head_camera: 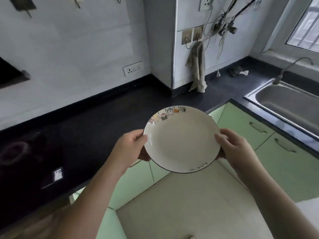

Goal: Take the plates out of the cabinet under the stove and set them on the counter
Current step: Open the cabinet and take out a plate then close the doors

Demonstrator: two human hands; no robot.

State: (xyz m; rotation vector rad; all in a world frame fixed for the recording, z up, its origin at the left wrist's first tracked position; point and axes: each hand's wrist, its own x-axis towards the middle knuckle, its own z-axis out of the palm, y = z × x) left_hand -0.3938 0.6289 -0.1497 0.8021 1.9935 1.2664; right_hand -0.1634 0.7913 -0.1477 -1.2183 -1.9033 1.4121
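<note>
Left hand (133, 145), right hand (233, 145) pinch plate (181, 140) by opposite rims (tilted, airborne); risk: slip before reaching counter (103, 118), grip shallow.

Stove (20, 152) blurred, perhaps glass-topped.

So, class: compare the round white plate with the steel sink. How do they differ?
The round white plate is held in the air by the left hand and right hand; the steel sink sits fixed in the dark counter. The plate is shallow and round, the sink deep and rectangular. Both look empty.
</note>
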